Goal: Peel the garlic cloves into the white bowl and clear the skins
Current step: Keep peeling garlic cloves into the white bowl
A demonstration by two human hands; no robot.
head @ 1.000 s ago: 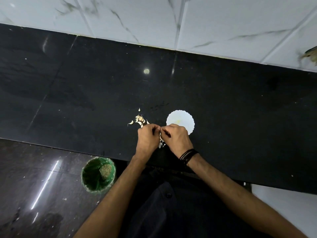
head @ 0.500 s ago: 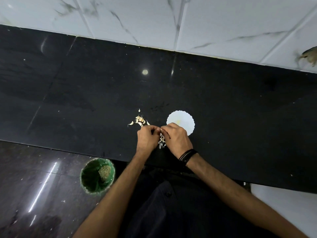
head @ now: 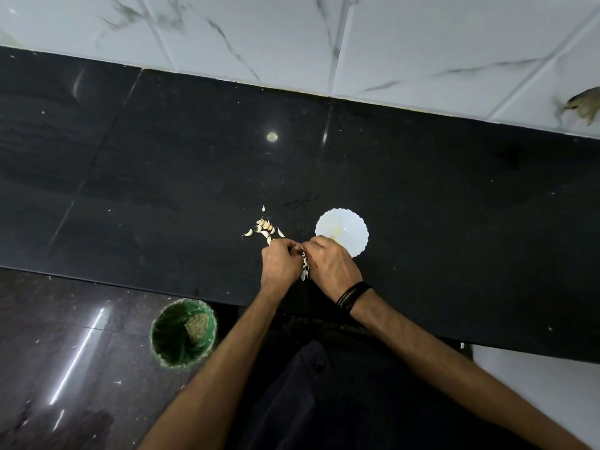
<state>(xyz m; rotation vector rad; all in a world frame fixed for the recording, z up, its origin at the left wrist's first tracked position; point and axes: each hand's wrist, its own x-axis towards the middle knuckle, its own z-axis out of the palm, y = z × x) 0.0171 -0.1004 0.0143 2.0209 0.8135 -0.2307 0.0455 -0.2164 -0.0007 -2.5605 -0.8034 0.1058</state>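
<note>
Head view, hands: the left hand [head: 280,264] and the right hand [head: 331,266] meet knuckle to knuckle above the near part of the bench [head: 454,222], fingers curled inward, both pinching at one small thing between them.
Clove in work: hidden by the fingertips, so I cannot tell how much skin is off it; I judge it to be a garlic clove in the middle of peeling.
Loose skins: pale papery skins [head: 305,271] show in the gap between the two hands; whether they hang from the clove or lie on the bench I cannot tell.
Unpeeled pile: a small heap of garlic cloves [head: 264,227] lies on the bench just beyond the left hand, a few stragglers beside it.
White bowl: the white bowl [head: 349,227] stands just beyond the right hand, its near rim partly covered by that hand; only a faint yellowish patch shows inside, too small to count as cloves.
Bin: a green bin [head: 168,336] stands on the floor below the bench edge, to the left.
Progress: early, by my judgement; most cloves wait unpeeled, and the skins are not yet cleared.
</note>
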